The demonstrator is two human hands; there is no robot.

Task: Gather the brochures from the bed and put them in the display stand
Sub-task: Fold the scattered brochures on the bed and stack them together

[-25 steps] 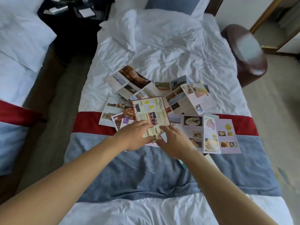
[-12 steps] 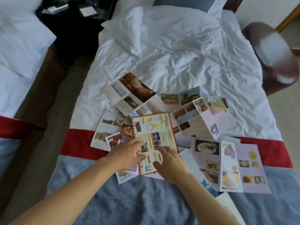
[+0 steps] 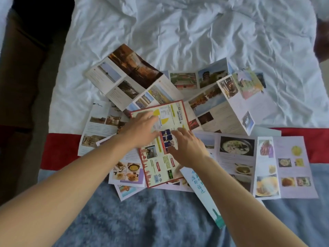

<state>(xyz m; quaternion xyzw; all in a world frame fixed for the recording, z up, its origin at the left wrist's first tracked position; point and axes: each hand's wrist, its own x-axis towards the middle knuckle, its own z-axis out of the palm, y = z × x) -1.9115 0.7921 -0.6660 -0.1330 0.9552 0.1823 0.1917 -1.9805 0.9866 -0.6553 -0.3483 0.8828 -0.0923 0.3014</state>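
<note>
Looking down from your head camera, you lose the far end of the bed point(image 3: 195, 32) past the top edge, and the small print on every brochure is too blurred to read. Your right forearm hides part of the narrow white leaflet with blue writing point(image 3: 199, 186) below your right hand. The bed carries a rumpled white sheet beyond your hands, a red band point(image 3: 60, 148) level with them and a grey-blue throw point(image 3: 142, 216) under your forearms. Dark floor runs along the bed on your left-hand side. Scattered brochures overlap all round your hands, with the open food brochure point(image 3: 284, 166) off to your right. Your left hand point(image 3: 140, 131) and right hand point(image 3: 187, 150) both lie flat with fingers spread, pressing on the red-bordered brochure point(image 3: 160, 157) atop the pile; neither grips anything.
</note>
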